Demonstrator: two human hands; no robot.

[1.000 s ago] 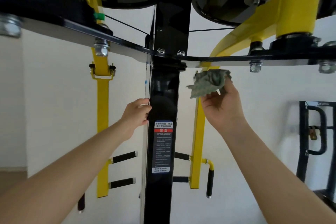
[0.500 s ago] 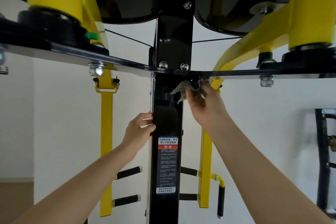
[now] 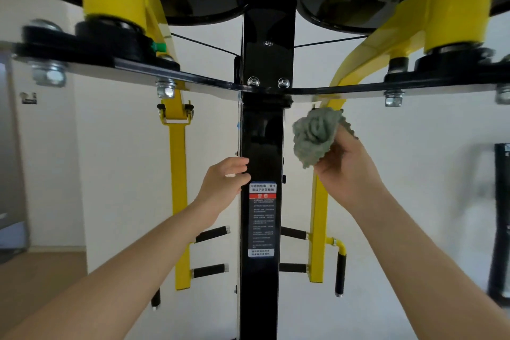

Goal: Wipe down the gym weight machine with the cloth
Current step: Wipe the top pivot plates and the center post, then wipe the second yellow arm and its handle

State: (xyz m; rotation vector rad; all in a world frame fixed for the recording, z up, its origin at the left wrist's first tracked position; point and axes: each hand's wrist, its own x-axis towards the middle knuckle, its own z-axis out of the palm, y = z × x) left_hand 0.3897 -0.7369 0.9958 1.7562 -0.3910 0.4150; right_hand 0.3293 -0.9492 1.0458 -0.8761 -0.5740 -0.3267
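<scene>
Head view, the only one supplied. Your right hand [image 3: 348, 171] grasps the bunched grey-green cloth [image 3: 316, 137], fingers curled round its lower edge. The cloth is held up just right of the black upright post [image 3: 262, 146], below the black cross plate [image 3: 193, 81], and in front of the right yellow arm [image 3: 318, 215]. It appears clear of the post; whether it brushes the yellow arm behind cannot be told from this angle.

Your left hand [image 3: 225, 183] rests against the post's left edge, just above the warning label [image 3: 262, 219]. The fingers are bent against the edge and the thumb lies along it, so it reads as a steadying hold rather than a full clasp.

Judgement: you are mid-task, between strokes at the junction of post and plate. The glossy post face, the label area and both yellow arms with their black grips [image 3: 211, 270] remain to be covered.

The next move calls for bringing the cloth flat against the post face and drawing it downward under firm pressure. Move the bracing hand out of the stroke's path, and mind the thin cable [image 3: 204, 44] near the plate.
</scene>
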